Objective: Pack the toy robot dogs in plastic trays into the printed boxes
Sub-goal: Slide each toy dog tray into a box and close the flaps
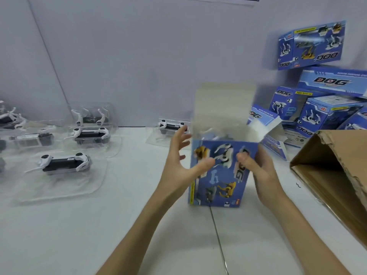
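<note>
At centre frame, right hand grips the printed box by its right edge, thumb on the front. Left hand is splayed wide and holds nothing. Box is upright with its flaps up. Thin card, probably light and crushable, so grip at the corners. Toy dogs in clear trays lie at left on the white table; stacked boxes upper right, plain wall behind.

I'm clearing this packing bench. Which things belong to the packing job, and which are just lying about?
Job: open printed box held by the right hand, left hand beside it; toy robot dogs in plastic trays; stacked printed boxes.
Lying about: brown cardboard carton; sheet on the wall.
</note>
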